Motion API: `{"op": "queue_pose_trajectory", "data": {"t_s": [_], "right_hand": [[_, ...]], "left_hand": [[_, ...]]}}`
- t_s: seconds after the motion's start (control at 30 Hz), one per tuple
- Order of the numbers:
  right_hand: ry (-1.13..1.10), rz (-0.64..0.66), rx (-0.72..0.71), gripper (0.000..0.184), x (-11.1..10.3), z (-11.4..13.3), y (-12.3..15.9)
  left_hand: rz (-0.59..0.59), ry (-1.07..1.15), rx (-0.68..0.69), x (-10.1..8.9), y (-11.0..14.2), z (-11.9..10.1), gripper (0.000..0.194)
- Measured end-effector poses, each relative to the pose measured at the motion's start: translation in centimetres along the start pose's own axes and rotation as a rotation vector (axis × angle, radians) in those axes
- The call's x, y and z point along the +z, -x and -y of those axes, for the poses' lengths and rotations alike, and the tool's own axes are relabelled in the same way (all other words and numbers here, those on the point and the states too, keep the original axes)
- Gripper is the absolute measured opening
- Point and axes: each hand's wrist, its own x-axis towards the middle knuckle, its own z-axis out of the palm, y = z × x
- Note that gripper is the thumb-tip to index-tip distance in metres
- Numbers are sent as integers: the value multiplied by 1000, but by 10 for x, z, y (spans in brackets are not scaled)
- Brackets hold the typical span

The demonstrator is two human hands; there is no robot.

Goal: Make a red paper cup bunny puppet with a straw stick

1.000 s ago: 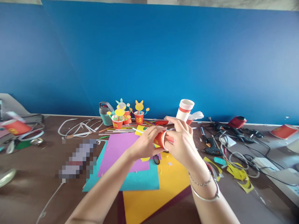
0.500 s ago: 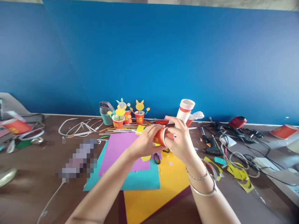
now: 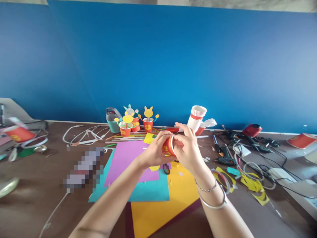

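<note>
A red paper cup (image 3: 168, 147) is tipped on its side above the sheets, its white rim facing right. My left hand (image 3: 154, 149) wraps round the cup's body from the left. On the other side, my right hand (image 3: 189, 150) has its thumb and fingers at the rim, some reaching into the mouth; the fingertips are partly hidden. Below the hands lie black scissors handles (image 3: 166, 169), a purple sheet (image 3: 123, 162), a teal sheet (image 3: 148, 193) and a large yellow sheet (image 3: 180, 195).
Behind stand red cups with paper animal figures (image 3: 148, 125), a grey-green bottle (image 3: 114, 120) and a leaning stack of white-and-red cups (image 3: 195, 122). To the right are a glue gun (image 3: 226, 158), tangled cables and yellow scraps (image 3: 252, 183). A white cable (image 3: 81, 137) lies left.
The cup has turned slightly in my hands, showing more of its printed side. My right hand has shifted a little left, its fingers further over the rim.
</note>
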Motion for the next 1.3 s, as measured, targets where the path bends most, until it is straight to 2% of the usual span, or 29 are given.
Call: {"op": "queue_pose_trajectory", "data": {"t_s": [0.2, 0.33, 0.47, 0.6, 0.67, 0.77, 0.8, 0.9, 0.97, 1.07, 1.2, 1.27, 1.3], "right_hand": [[6, 85, -84, 26, -10, -8, -1], [83, -25, -59, 22, -6, -5, -3], [-17, -102, -11, 19, 3, 0, -4], [-95, -79, 31, 15, 0, 1, -5], [-186, -76, 59, 14, -9, -3, -6], [-360, -126, 171, 18, -22, -12, -10], [-426, -81, 213, 19, -26, -16, -11], [-616, 233, 316, 20, -30, -25, -15], [-719, 376, 365, 19, -29, -29, -16], [-858, 428, 411, 17, -26, -33, -16], [-953, 500, 362, 16, -22, -39, -15], [-926, 467, 329, 17, -20, -38, -15], [-891, 407, 317, 17, -19, -37, -15]], "left_hand": [[-2, 17, 2, -1, -1, 0, 75], [-10, 19, -48, -2, -2, -3, 66], [-7, 21, -64, -2, -2, -4, 62], [-17, 48, -109, -6, -3, -3, 60], [16, 104, -158, -9, -3, -3, 61], [165, 267, -294, -13, -3, -4, 67], [209, 324, -334, -13, -3, -5, 70], [300, 437, -384, -14, -3, -10, 74], [346, 474, -405, -15, -4, -13, 72], [377, 509, -441, -16, -6, -16, 69], [420, 566, -406, -14, -6, -16, 73], [435, 569, -409, -11, -5, -15, 74], [428, 567, -424, -10, -5, -16, 74]]}}
